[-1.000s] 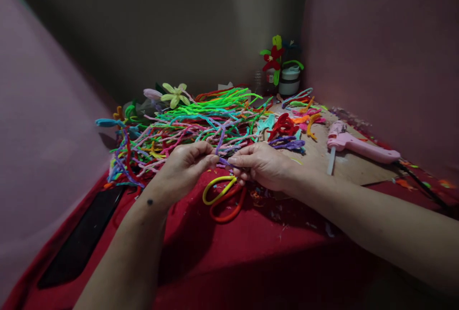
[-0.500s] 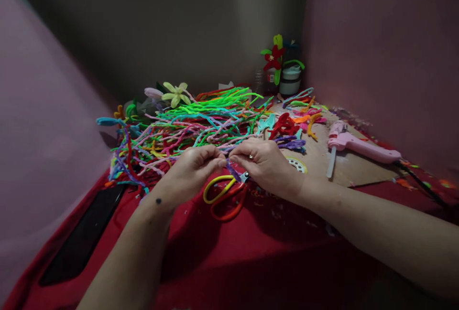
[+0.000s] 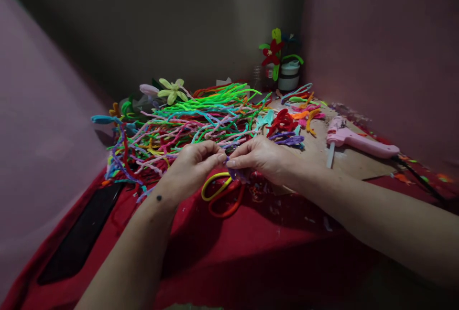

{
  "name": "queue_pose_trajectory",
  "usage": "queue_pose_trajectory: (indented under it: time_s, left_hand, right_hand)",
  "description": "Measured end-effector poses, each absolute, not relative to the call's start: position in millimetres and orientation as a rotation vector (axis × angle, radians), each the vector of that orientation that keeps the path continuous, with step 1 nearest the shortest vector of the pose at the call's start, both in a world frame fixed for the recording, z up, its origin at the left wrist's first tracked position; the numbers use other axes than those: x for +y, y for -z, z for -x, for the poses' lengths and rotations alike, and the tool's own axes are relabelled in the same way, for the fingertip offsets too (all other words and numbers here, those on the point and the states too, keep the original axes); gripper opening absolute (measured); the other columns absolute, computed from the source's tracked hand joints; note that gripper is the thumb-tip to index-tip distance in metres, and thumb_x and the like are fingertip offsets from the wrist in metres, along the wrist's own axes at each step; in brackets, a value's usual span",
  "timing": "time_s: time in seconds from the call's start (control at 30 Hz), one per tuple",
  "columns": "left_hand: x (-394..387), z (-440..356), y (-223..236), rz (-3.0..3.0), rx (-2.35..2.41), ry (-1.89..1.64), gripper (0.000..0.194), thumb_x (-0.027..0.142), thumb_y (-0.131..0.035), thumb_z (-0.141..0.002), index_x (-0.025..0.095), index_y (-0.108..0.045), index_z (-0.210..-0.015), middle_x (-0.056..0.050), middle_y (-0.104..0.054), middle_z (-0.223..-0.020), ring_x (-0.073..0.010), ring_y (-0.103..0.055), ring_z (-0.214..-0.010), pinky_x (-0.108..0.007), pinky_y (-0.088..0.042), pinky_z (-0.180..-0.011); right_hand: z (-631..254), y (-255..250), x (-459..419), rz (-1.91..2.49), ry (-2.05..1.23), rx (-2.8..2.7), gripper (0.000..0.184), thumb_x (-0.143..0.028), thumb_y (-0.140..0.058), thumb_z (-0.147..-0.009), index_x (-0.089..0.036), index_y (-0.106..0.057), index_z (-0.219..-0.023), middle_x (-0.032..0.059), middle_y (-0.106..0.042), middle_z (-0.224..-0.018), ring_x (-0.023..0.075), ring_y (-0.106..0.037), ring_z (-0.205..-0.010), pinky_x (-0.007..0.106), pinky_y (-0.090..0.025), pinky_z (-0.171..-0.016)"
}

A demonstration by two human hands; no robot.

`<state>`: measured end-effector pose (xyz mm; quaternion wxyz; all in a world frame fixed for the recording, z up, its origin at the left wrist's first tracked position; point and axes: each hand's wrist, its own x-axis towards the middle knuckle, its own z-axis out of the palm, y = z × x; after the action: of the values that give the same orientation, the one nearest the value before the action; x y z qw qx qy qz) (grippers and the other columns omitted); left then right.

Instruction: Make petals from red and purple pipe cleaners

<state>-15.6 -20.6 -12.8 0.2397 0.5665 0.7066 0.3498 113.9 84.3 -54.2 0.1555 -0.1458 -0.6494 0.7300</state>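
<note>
My left hand [image 3: 193, 164] and my right hand [image 3: 263, 159] meet fingertip to fingertip above the red cloth [image 3: 251, 243]. Both pinch a short purple pipe cleaner [image 3: 232, 172], which bends down below the right fingers. Just beneath the hands lie scissors [image 3: 220, 194] with yellow and orange handle loops. Behind the hands spreads a big pile of pipe cleaners [image 3: 193, 121] in many colours.
A pink glue gun [image 3: 353, 139] rests on a brown board [image 3: 344, 159] at the right, its cord trailing off. Bent coloured pieces [image 3: 292, 121] lie on the board. A pipe-cleaner flower in a jar [image 3: 283, 64] stands in the far corner. A black flat object [image 3: 81, 233] lies at left.
The hands have drawn closer together and the purple pipe cleaner is now bent down between the fingertips. The view has shifted slightly.
</note>
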Motion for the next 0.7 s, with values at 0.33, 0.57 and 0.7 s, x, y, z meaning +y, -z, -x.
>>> queue_pose_trajectory:
  time_s: [0.33, 0.57, 0.7]
  left_hand:
    - [-19.8, 24.1, 9.2, -1.677, 2.013, -1.013, 0.021, 0.033, -0.058, -0.075, 0.015, -0.069, -0.081, -0.005, -0.063, -0.082, -0.0164, -0.056, -0.078, -0.027, -0.042, -0.072]
    - [-21.5, 20.4, 10.0, -1.649, 1.942, -0.872, 0.022, 0.034, -0.055, -0.077, 0.015, -0.064, -0.076, 0.001, -0.056, -0.063, -0.0104, -0.048, -0.057, -0.022, -0.038, -0.054]
    - [-22.3, 9.3, 14.9, -1.753, 1.965, -0.808, 0.02, 0.031, -0.048, -0.08, 0.015, -0.06, -0.074, 0.002, -0.052, -0.06, -0.0082, -0.043, -0.052, -0.019, -0.035, -0.047]
  right_hand:
    - [-114.4, 47.8, 85.4, 0.402, -2.114, -1.691, 0.015, -0.016, -0.063, -0.065, -0.012, -0.058, -0.052, -0.0029, -0.051, -0.043, 0.0056, -0.042, -0.037, 0.02, -0.032, -0.04]
    - [-114.2, 46.3, 84.3, 0.445, -2.086, -1.615, 0.012, -0.015, -0.063, -0.063, -0.012, -0.058, -0.053, -0.0038, -0.05, -0.043, 0.0059, -0.042, -0.037, 0.021, -0.032, -0.039]
    - [-114.8, 46.9, 81.6, 0.467, -1.965, -1.693, 0.012, -0.016, -0.061, -0.066, -0.011, -0.059, -0.055, -0.0036, -0.049, -0.045, 0.0058, -0.041, -0.039, 0.021, -0.032, -0.041]
